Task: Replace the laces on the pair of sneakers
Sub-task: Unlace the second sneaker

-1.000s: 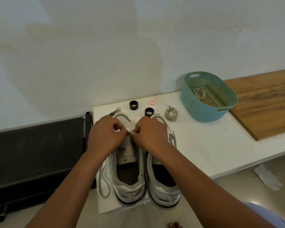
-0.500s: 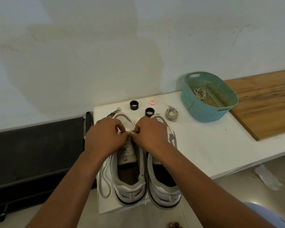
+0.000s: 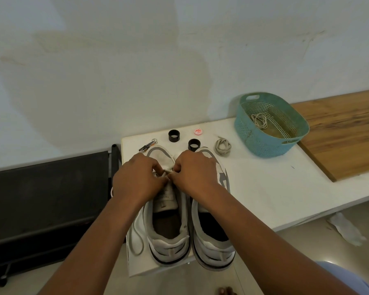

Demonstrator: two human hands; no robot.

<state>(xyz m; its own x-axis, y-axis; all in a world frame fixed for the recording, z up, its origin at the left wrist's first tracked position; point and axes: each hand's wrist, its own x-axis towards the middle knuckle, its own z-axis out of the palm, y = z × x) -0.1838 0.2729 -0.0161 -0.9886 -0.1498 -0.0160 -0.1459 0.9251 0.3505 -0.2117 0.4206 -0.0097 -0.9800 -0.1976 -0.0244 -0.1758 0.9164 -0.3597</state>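
Both hands [image 3: 166, 177] — fingertips pinched together

Both forearms reach forward, converging. Left hand [image 3: 136, 177] and right hand [image 3: 195, 173] knuckles-up, fingers curled, fingertips meeting at centre. Each grip pinches a thin pale shoelace [image 3: 166, 171] between thumb and forefinger. Wrists level, nearly symmetric.

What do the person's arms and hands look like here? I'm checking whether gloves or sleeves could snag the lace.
Both forearms are bare up to the frame's edge: no sleeves, gloves, watch or bracelets show. The left hand and right hand show no rings on the parts that are visible; the fingertips are tucked out of sight.
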